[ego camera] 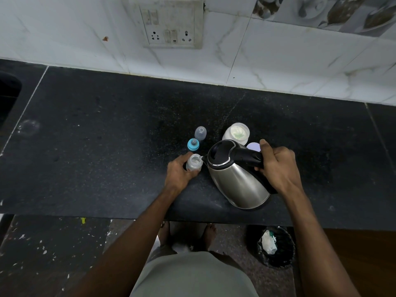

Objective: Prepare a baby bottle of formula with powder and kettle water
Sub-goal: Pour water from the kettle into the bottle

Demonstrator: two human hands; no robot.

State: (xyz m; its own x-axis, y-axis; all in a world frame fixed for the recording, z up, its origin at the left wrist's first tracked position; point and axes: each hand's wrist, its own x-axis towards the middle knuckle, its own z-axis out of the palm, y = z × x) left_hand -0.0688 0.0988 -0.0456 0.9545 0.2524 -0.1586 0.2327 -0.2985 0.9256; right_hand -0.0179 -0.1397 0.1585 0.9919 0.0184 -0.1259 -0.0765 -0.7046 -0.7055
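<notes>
— Where's the bottle?
— On the counter, left hand wrapped round it; right hand grips the kettle handle, spout tipped at the bottle's mouth.

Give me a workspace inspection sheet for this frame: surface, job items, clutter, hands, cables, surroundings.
Surface: dark stone counter, speckled, dry-looking.
Job's things: open bottle upright; steel kettle tilted, spout at bottle mouth; open powder tub behind; blue teat ring and clear cap set aside.
Clutter: pale lid partly hidden behind kettle handle.
Hands: left hand grips bottle; right hand grips kettle handle.
Cables: nothing seen.
Surroundings: wall socket plate, nothing plugged in; bin on floor; bare feet below counter edge.
</notes>
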